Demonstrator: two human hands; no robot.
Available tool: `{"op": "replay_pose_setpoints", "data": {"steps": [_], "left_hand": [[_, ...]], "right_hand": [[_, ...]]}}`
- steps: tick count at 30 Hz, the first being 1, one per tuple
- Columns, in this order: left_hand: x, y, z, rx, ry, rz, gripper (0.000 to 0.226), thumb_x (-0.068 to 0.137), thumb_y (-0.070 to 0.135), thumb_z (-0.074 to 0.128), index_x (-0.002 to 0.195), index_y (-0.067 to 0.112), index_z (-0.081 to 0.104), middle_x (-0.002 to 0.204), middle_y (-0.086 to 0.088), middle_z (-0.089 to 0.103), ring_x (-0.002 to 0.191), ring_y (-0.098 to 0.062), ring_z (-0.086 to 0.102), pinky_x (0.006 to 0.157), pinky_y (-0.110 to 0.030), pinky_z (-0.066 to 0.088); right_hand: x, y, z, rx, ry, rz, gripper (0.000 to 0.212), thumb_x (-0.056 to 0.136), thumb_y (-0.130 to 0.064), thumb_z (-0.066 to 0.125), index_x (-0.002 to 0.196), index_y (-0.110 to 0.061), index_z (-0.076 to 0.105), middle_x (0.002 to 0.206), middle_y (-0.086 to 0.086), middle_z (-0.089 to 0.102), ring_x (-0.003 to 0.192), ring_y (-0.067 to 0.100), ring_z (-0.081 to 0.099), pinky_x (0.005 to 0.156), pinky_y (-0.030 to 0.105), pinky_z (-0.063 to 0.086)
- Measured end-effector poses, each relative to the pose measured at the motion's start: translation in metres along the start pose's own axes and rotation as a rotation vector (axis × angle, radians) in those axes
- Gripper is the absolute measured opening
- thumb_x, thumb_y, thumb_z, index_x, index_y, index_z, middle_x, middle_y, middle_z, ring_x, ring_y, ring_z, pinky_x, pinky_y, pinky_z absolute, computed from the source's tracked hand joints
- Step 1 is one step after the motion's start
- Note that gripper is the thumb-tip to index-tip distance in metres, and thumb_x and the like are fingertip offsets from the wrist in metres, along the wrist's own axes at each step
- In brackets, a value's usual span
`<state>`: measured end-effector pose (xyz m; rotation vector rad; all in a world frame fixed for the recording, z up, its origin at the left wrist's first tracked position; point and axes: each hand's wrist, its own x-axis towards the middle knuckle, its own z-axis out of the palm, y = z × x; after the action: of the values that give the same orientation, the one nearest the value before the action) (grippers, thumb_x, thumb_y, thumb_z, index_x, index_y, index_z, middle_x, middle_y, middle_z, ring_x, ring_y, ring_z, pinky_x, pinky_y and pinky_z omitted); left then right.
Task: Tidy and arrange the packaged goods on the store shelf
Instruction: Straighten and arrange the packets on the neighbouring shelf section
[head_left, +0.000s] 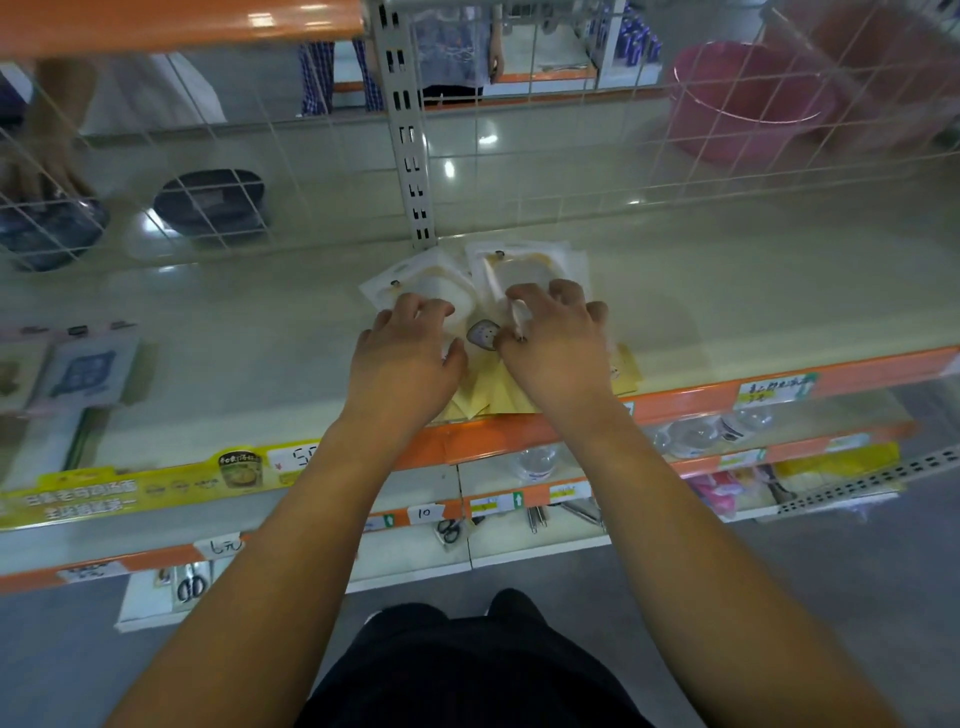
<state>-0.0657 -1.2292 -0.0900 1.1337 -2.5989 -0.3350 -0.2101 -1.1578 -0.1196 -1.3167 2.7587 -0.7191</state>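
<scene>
Several flat blister packs with yellow and white backing cards lie in two loose stacks on the cream shelf. The left stack is skewed; the right stack lies straighter. My left hand rests on the near end of the left stack with fingers curled over a pack. My right hand grips the near end of the right stack, fingertips bent onto the clear blister. A small grey cartoon sticker shows between the hands. Yellow card edges stick out under both wrists.
A wire mesh back panel and a slotted upright post stand behind the stacks. Framed items sit at the shelf's left. A pink basin and another person's hand lie beyond the mesh. Lower shelves hold scissors and bottles.
</scene>
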Motion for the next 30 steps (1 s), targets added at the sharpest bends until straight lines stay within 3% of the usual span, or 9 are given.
{"op": "replay_pose_setpoints", "data": {"steps": [5, 11, 19, 23, 30], "left_hand": [[-0.008, -0.026, -0.013, 0.024, 0.013, -0.051, 0.041, 0.091, 0.034, 0.054, 0.128, 0.017, 0.053, 0.129, -0.007, 0.050, 0.111, -0.030, 0.053, 0.090, -0.041, 0.046], [-0.024, -0.077, -0.035, 0.030, 0.041, -0.143, 0.039, 0.091, 0.033, 0.053, 0.127, 0.019, 0.053, 0.129, -0.004, 0.050, 0.110, -0.028, 0.052, 0.090, -0.040, 0.045], [-0.048, -0.184, -0.068, 0.030, 0.076, -0.175, 0.038, 0.088, 0.029, 0.057, 0.123, 0.013, 0.058, 0.125, -0.011, 0.054, 0.104, -0.035, 0.056, 0.085, -0.044, 0.049], [-0.056, -0.238, -0.082, 0.007, 0.076, -0.157, 0.043, 0.085, 0.034, 0.050, 0.121, 0.012, 0.059, 0.122, -0.012, 0.057, 0.102, -0.036, 0.059, 0.082, -0.046, 0.051], [-0.055, -0.300, -0.094, 0.003, -0.044, -0.153, 0.041, 0.093, 0.033, 0.052, 0.131, 0.019, 0.050, 0.133, -0.006, 0.047, 0.117, -0.030, 0.049, 0.095, -0.040, 0.039]], "right_hand": [[0.002, -0.031, 0.007, 0.032, -0.027, -0.072, 0.052, 0.075, -0.046, 0.042, 0.122, -0.033, 0.059, 0.119, 0.007, 0.056, 0.114, 0.034, 0.050, 0.077, 0.032, 0.022], [-0.004, -0.091, 0.024, 0.118, -0.102, -0.109, 0.045, 0.078, -0.042, 0.048, 0.121, -0.034, 0.059, 0.122, 0.007, 0.052, 0.114, 0.035, 0.048, 0.083, 0.035, 0.027], [-0.021, -0.196, 0.076, 0.092, -0.163, -0.134, 0.042, 0.081, -0.040, 0.051, 0.123, -0.037, 0.055, 0.128, 0.004, 0.053, 0.118, 0.030, 0.047, 0.083, 0.031, 0.024], [-0.032, -0.249, 0.098, 0.057, -0.187, -0.130, 0.040, 0.086, -0.036, 0.055, 0.125, -0.035, 0.056, 0.133, 0.006, 0.046, 0.120, 0.031, 0.045, 0.084, 0.031, 0.021], [-0.043, -0.298, 0.128, -0.018, -0.134, -0.088, 0.041, 0.086, -0.038, 0.053, 0.127, -0.033, 0.055, 0.133, 0.004, 0.050, 0.124, 0.022, 0.043, 0.092, 0.032, 0.024]]}}
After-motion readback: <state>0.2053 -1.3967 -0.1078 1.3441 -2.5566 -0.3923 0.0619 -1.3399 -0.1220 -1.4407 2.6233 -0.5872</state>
